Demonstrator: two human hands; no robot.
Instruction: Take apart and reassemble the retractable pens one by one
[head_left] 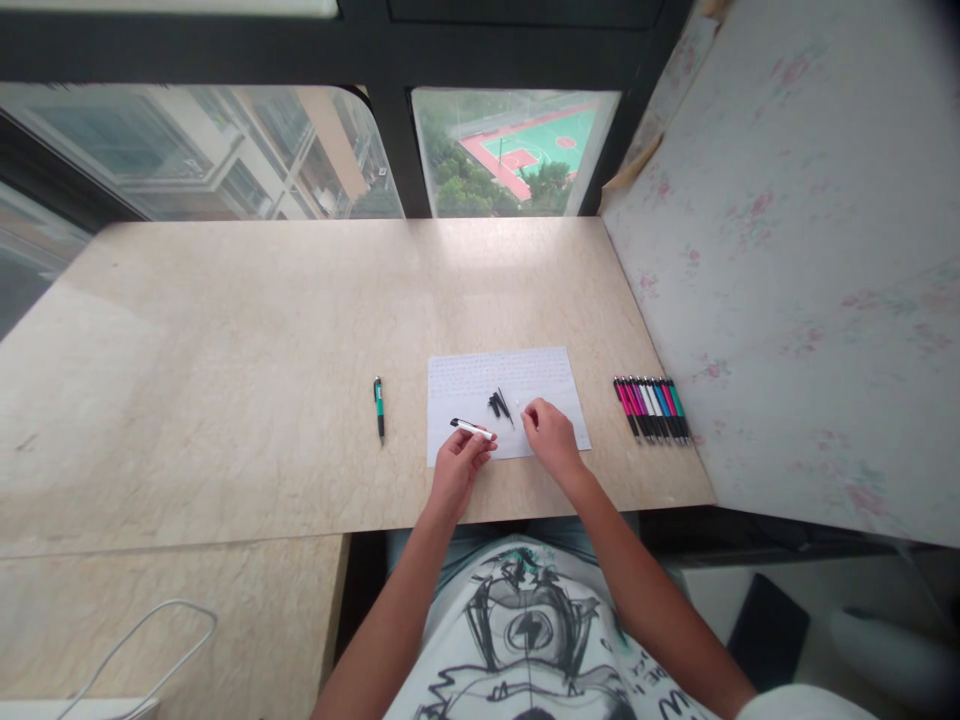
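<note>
My left hand [457, 467] pinches a white pen barrel [471, 429] with a black clip end, low over the left part of a sheet of lined, written paper [499, 368]. Close by on the sheet lie several small black pen parts [496, 404] and a thin dark refill [505, 406]. My right hand [552, 438] is over the sheet's right side, its fingers curled together. Whatever may be between those fingertips is too small to name. A green and black pen [379, 411] lies left of the paper.
A row of several colored pens [651, 410] lies side by side at the right, near the flowered wall [750, 250]. Windows border the far edge of the table [247, 370]. A white cable [176, 604] rests on the lower left surface.
</note>
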